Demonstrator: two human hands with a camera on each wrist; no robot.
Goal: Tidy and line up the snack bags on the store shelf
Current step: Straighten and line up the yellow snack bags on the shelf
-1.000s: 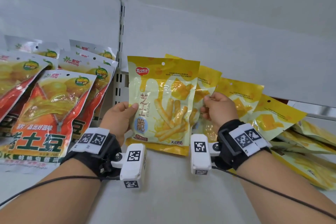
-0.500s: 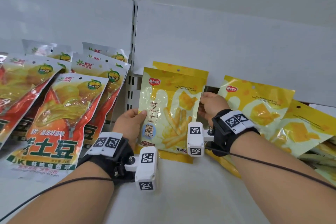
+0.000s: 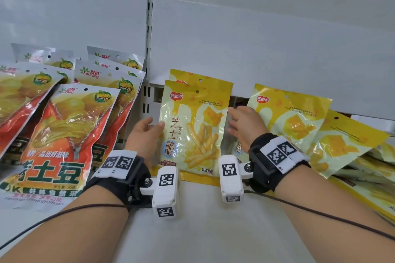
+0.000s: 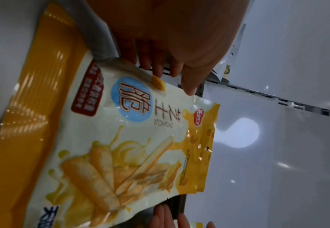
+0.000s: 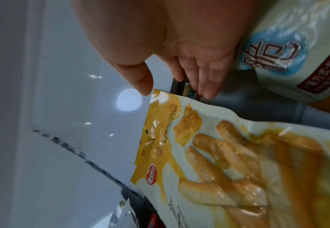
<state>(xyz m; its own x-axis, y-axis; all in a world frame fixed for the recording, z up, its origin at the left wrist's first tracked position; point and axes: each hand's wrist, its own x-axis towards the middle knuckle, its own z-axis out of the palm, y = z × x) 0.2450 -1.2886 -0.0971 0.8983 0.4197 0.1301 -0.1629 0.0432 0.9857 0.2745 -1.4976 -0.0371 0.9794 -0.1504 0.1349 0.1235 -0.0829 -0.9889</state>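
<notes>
White shelf (image 3: 213, 230), white back panel (image 3: 267, 38) with one slotted upright (image 3: 150, 28) splitting it.

Left of the upright: red-orange potato chip bags (image 3: 64, 134), at least five visible, overlapped and leaning back in loose rows, front one largest, lower edge near the shelf front.

Right of the upright: yellow cheese stick bags, at least six counted. Two stand upright as a pair against the back panel, the front bag (image 3: 192, 130) nearly covering the rear bag (image 3: 205, 77), whose top strip shows above it. Two more leaning bags (image 3: 288, 117) tilt to the right, overlapping. Further right a flat pile (image 3: 374, 177) lies low on the shelf; exact number there cannot be told.

Front bag: glossy, pale cream face, yellow dripping-cheese top band with hang hole, red logo, blue circle with a character, baked sticks and cheese cubes pictured, solid yellow bottom strip touching the shelf.

Left hand (image 3: 145, 134) at the front bag's left edge, thumb on the face, fingers (image 4: 160, 67) straight and going behind the edge. Right hand (image 3: 243, 128) at its right edge, fingers (image 5: 203, 83) extended and relaxed, thumb tip just at the top corner; no firm pinch seen.

Bare shelf in front of the pair, a narrow gap to the upright on the left, a small gap to the leaning bags on the right.
</notes>
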